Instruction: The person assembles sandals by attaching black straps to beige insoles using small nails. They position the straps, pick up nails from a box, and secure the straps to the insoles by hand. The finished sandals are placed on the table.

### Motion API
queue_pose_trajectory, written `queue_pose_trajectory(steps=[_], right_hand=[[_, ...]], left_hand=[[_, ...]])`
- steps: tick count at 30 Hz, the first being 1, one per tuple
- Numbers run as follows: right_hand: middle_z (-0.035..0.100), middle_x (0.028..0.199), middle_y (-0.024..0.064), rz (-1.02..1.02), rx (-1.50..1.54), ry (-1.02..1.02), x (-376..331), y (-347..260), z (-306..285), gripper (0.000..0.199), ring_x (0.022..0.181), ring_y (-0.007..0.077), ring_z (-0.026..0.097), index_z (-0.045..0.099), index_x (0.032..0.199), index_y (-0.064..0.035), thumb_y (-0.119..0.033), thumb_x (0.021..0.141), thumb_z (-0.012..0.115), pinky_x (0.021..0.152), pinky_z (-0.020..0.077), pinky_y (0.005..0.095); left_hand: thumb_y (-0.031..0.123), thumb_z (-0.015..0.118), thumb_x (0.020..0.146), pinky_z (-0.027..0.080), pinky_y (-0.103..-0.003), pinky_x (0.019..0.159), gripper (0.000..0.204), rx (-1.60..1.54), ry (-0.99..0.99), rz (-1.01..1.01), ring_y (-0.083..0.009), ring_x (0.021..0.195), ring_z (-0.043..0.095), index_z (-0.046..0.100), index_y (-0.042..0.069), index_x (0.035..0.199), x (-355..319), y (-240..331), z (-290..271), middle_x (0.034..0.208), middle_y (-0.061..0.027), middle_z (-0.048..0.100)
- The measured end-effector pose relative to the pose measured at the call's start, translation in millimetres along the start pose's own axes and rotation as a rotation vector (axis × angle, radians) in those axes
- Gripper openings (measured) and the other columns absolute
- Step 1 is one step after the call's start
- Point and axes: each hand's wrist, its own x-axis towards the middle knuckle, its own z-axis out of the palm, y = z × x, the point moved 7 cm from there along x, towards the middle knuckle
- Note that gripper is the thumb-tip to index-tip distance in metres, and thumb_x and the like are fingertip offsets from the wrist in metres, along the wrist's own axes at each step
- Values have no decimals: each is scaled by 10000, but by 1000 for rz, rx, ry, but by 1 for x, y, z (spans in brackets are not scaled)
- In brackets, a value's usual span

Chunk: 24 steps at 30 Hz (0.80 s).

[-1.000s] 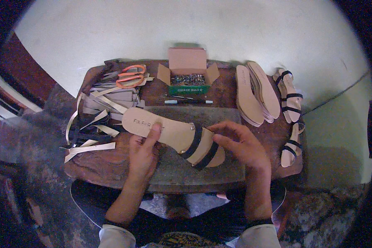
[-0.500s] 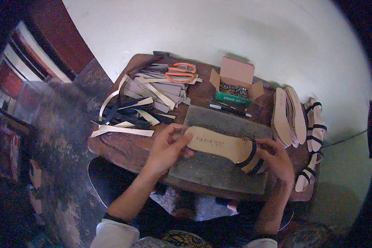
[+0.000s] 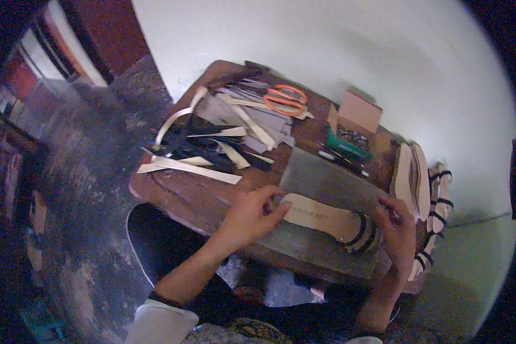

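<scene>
A tan sandal point(image 3: 321, 217) with two black straps across its toe end lies on the grey slab point(image 3: 309, 172), its heel toward the left. My left hand point(image 3: 252, 215) pinches the heel end between thumb and fingers. Just beyond the straps at the toe end, my right hand point(image 3: 394, 215) is off the sandal, with bent fingers held apart from the thumb. Motion blurs its fingertips, and nothing shows in its grasp.
Orange-handled scissors point(image 3: 285, 101) rest on grey strips point(image 3: 223, 114). Black and cream straps point(image 3: 212, 149) lie at left. An open box of small metal pieces point(image 3: 352, 137) stands behind pens point(image 3: 344, 162). Stacked soles point(image 3: 404, 178) and strapped sandals point(image 3: 440, 200) line the right edge.
My right hand has let go of the sandal's toe end and moved away from the straps. The sandal looks lowered onto the slab, with my left hand still on its heel. The view has shifted.
</scene>
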Motion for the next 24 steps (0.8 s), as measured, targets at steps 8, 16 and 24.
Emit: queue_pose_trajectory(steps=[8, 16, 24], right_hand=[[622, 907, 105, -457, -108, -261, -3, -117, 122, 215, 854, 239, 600, 645, 990, -56, -110, 783, 667, 765, 468, 335], [616, 890, 130, -620, -50, -386, 10, -160, 244, 199, 877, 294, 593, 648, 942, -64, -127, 759, 690, 793, 456, 381], [631, 835, 97, -572, -48, -509, 5, -155, 270, 172, 808, 265, 610, 633, 875, -53, -136, 743, 707, 729, 467, 354]], left_hand=[[231, 605, 871, 478, -296, 526, 274, -171, 111, -180, -152, 555, 599, 628, -17, 984, -23, -30, -72, 718, -91, 644], [216, 586, 882, 479, -286, 525, 240, 24, 367, -478, -159, 553, 622, 657, -13, 871, -54, -92, -161, 663, -94, 646], [265, 595, 885, 480, -289, 538, 300, 9, 117, -513, -151, 570, 624, 663, -21, 825, -46, -83, -142, 665, -87, 650]])
